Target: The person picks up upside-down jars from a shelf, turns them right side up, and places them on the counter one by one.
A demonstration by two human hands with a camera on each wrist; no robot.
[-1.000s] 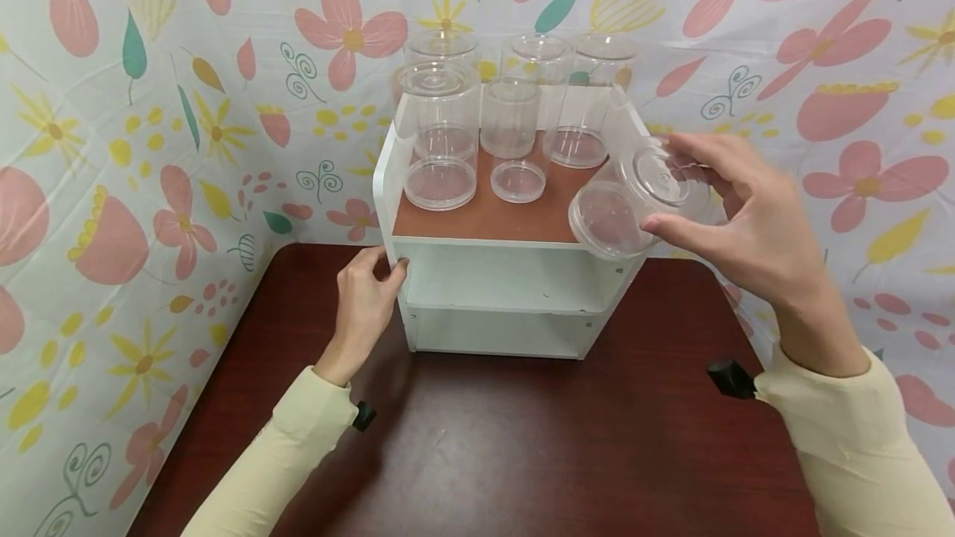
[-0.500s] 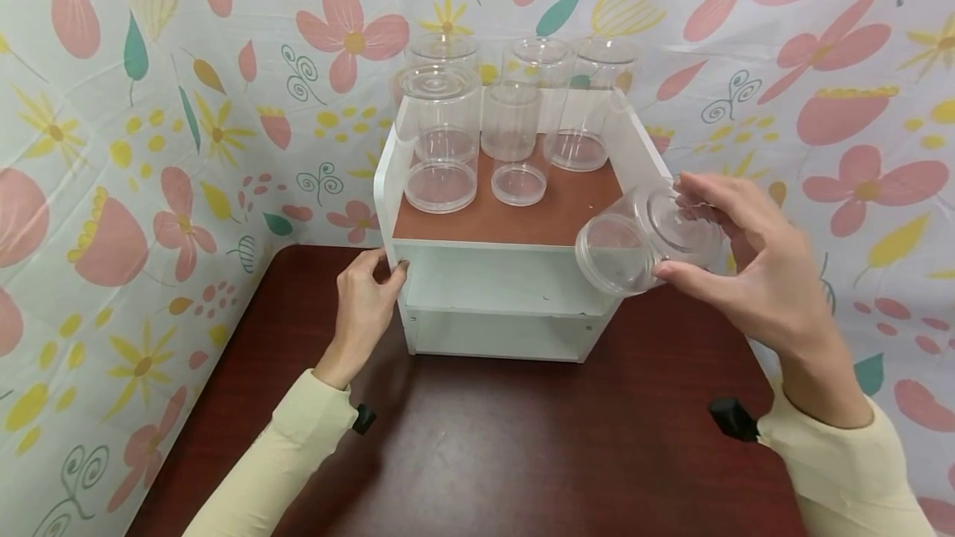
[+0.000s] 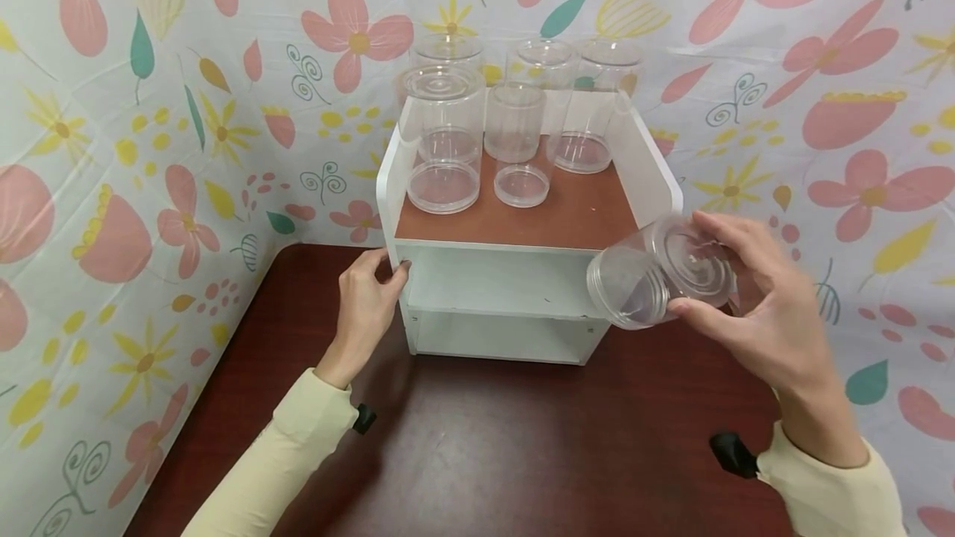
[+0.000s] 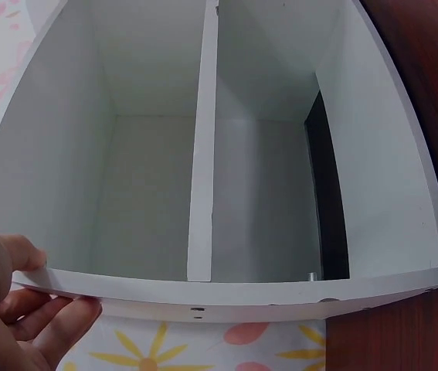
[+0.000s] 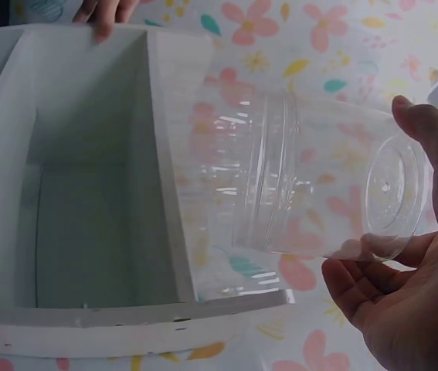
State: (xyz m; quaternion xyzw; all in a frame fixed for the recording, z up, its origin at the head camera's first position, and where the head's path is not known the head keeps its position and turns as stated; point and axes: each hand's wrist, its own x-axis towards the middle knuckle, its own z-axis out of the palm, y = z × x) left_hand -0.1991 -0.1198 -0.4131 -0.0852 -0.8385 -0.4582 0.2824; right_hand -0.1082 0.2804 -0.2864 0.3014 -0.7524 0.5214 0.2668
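In the head view, the right hand point(image 3: 779, 321), at right of the frame, pinches a clear jar point(image 3: 627, 284) between its thumb and fingers near the base. The jar is tilted, its ringed end toward lower left, and overlaps the front right of a white shelf unit point(image 3: 492, 244) at centre; whether the two touch cannot be told. The left hand point(image 3: 366, 297), left of centre, grips the unit's left side panel, thumb at the front edge. Several other clear containers point(image 3: 444, 187) stand upright on the unit's brown top point(image 3: 515, 227), in the upper middle, while the unit rests on a dark red table point(image 3: 485, 454) before a floral sheet point(image 3: 172, 214). In the left wrist view, the left hand's fingers, at lower left, pinch the panel edge, thumb on the inner side and bent fingers outside. In the right wrist view, the jar lies sideways right of centre, base toward the right hand, thumb above and curled fingers below; part of the left hand shows at upper left on the unit's edge.
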